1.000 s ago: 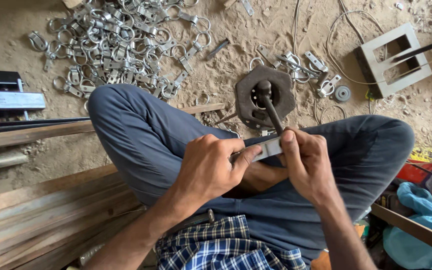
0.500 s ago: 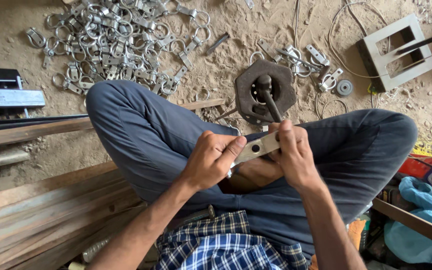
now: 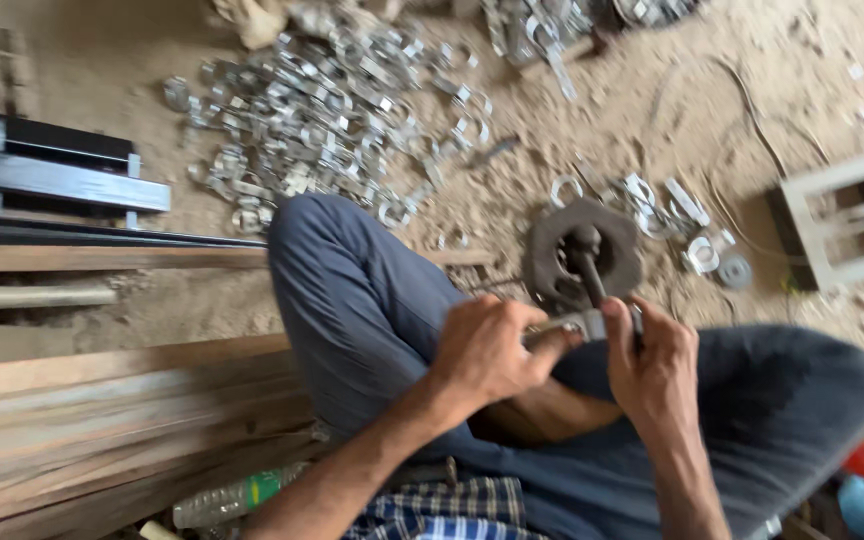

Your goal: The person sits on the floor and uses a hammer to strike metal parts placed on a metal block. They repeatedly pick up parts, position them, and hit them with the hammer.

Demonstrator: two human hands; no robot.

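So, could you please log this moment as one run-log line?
left hand: grips metal strip | right hand: grips strip's other end at upright rod | round block on sand | clamp pile beyond knee

Both hands [image 3: 572,350] on a metal strip [image 3: 567,325] above a round iron block [image 3: 552,255]

Clamp pile [image 3: 322,110] lies behind the knee [image 3: 332,250], planks [image 3: 122,420] left of it

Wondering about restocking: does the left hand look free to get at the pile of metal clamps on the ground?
Probably not right away: the left hand grips the metal strip, and the bent knee lies between it and the clamp pile.
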